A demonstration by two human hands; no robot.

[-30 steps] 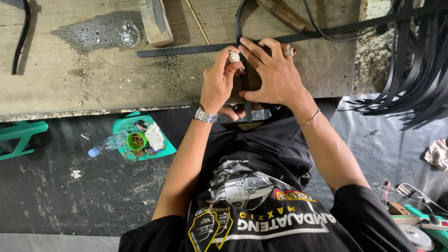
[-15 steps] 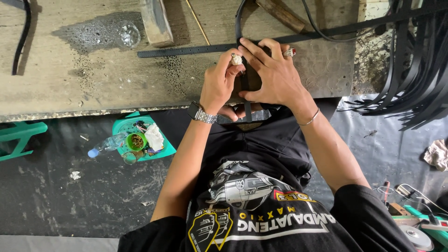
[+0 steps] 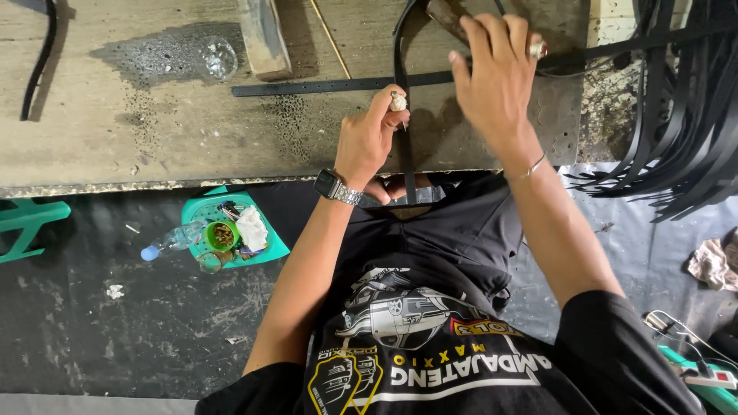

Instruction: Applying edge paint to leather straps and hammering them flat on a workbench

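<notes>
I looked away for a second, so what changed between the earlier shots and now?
The right hand lifted off the black strap and moved up toward the tool handle. The left hand stays pinching its small punch on the strap; the workbench is unchanged.

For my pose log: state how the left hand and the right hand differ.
The left hand pinches a small pale-knobbed tool by the black strap; the right hand is spread open, gripping nothing. The left hand has a wristwatch; the right has a thin bracelet and ring. Both are above the wooden bench.
</notes>
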